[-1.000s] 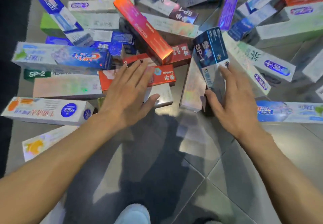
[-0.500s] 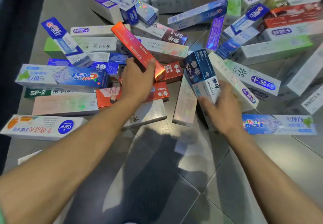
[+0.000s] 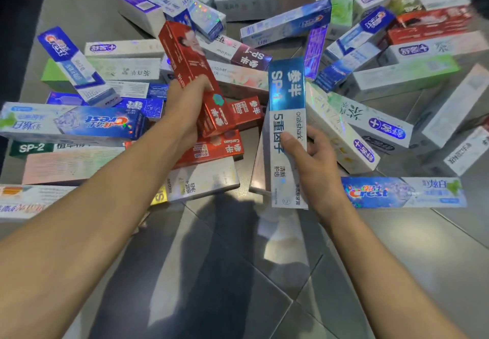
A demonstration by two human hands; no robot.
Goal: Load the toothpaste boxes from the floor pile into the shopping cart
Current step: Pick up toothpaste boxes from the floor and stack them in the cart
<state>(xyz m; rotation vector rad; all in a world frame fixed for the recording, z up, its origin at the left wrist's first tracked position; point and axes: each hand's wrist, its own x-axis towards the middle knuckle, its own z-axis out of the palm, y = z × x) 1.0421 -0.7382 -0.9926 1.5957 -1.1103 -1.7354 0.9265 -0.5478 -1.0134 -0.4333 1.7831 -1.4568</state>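
A wide pile of toothpaste boxes (image 3: 277, 7) covers the grey tiled floor ahead of me. My left hand (image 3: 185, 105) grips a long red box (image 3: 190, 66), lifted clear of the pile and tilted up to the left. My right hand (image 3: 315, 164) holds a blue-and-white SP-1 box (image 3: 287, 100) upright, thumb across its front, fingers behind it. The shopping cart is not in view.
Boxes lie flat around both hands: a blue Crest box (image 3: 79, 121) at left, another Crest box (image 3: 402, 191) at right, a green SP-2 box (image 3: 34, 148). Bare floor tiles (image 3: 264, 272) lie between my forearms. A dark strip (image 3: 16, 7) runs along the far left.
Both hands closed on boxes and raised them: the left took the red box from the pile, the right stood the SP-1 box upright. The camera pulled back slightly.
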